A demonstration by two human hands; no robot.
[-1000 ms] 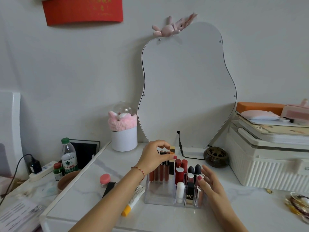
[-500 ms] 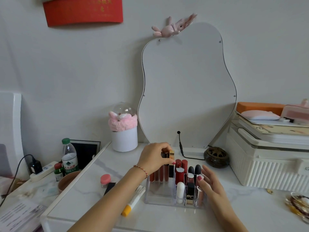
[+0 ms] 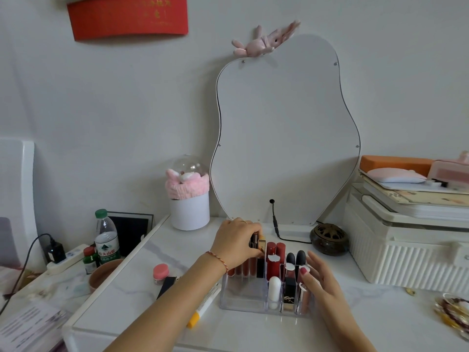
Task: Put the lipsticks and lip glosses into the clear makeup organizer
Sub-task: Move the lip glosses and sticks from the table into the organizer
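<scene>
left hand (image 3: pixel 234 243) mid-frame pinching a gold-black lipstick (image 3: pixel 258 243) over the clear organizer (image 3: pixel 243 295), right hand (image 3: pixel 321 280) flat, fingers relaxed against its right side

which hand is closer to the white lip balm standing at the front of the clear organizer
Right. The right hand rests against the organizer's right side, a couple of slots from the white lip balm. The left hand is at the back row, gripping a gold-capped tube.

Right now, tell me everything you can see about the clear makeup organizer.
The clear makeup organizer is a see-through, plastic-looking tray divided into compartments, standing upright on the white marble-look tabletop in front of the mirror. Lipsticks and glosses stand in its back row and right-side slots; the front-left compartment looks empty. The left hand lowers a gold-and-black tube into the back row, and the right hand rests against its right side.
</scene>
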